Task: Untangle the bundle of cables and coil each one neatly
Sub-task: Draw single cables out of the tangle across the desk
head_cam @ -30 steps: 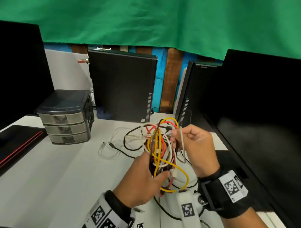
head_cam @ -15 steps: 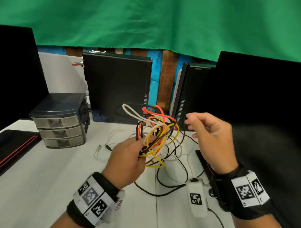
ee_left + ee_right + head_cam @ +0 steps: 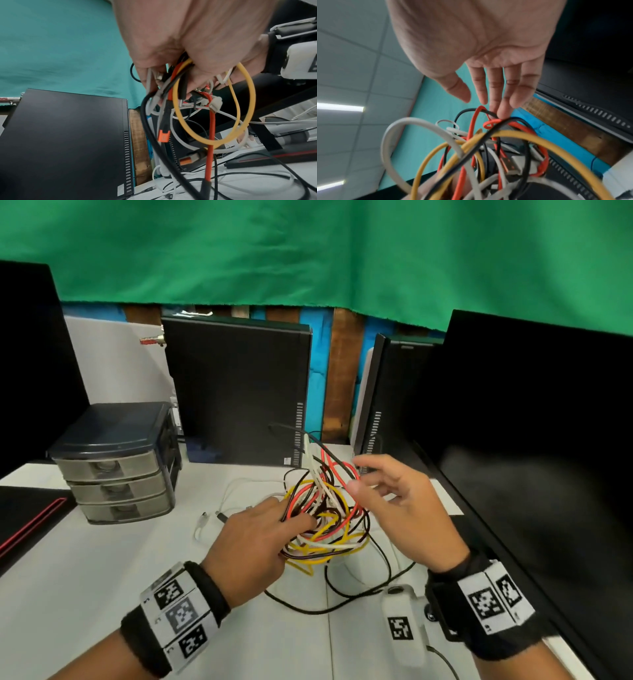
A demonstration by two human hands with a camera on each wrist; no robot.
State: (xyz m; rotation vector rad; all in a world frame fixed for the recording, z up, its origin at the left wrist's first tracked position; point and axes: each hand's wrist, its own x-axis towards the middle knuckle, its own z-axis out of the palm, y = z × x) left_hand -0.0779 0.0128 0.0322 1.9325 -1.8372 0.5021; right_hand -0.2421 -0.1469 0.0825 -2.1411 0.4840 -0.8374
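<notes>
A tangled bundle of yellow, red, white and black cables (image 3: 322,518) is held above the white table (image 3: 102,577). My left hand (image 3: 294,520) grips the bundle from the left, fingers curled round several strands; the left wrist view shows the cables (image 3: 212,108) hanging below my left hand (image 3: 188,70). My right hand (image 3: 363,481) hovers at the bundle's upper right with fingers spread. In the right wrist view the fingertips (image 3: 501,112) of my right hand (image 3: 479,100) touch a black and a red loop at the top of the cables (image 3: 488,142); they hold nothing.
A grey three-drawer unit (image 3: 116,463) stands at the left and two black computer towers (image 3: 236,392) (image 3: 394,392) at the back. A dark monitor (image 3: 531,440) fills the right. A loose white cable (image 3: 219,508) and a black cable (image 3: 342,594) lie on the table.
One second ago my right hand pinched a white strand of the bundle. It let go, and now it reaches back with straight fingers to the bundle's top. My left hand keeps its grip.
</notes>
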